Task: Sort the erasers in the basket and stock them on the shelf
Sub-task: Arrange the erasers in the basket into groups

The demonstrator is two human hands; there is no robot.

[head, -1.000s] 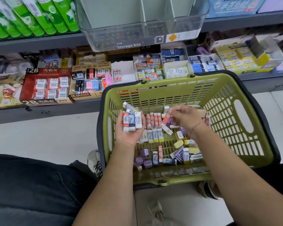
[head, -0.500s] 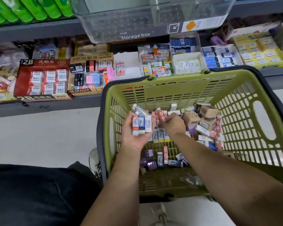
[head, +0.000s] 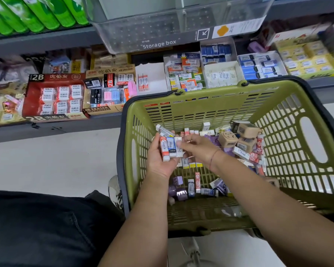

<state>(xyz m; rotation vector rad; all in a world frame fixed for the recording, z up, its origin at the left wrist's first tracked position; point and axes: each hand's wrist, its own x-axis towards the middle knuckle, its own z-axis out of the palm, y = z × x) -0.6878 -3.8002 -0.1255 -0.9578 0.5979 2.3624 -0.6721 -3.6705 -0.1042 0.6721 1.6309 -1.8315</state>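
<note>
Dark trousers (head: 37, 228), thin red wrist string (head: 213, 159) (right arm), pale laced shoe (head: 114, 187)

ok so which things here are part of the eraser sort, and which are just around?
Job: left hand gripping held erasers; right hand; loose erasers; basket; shelf eraser boxes.
Around: storage box; green containers; shoe.

A pale floor (head: 56, 166) lies under a grey shelf (head: 66, 130); the light is even.
</note>
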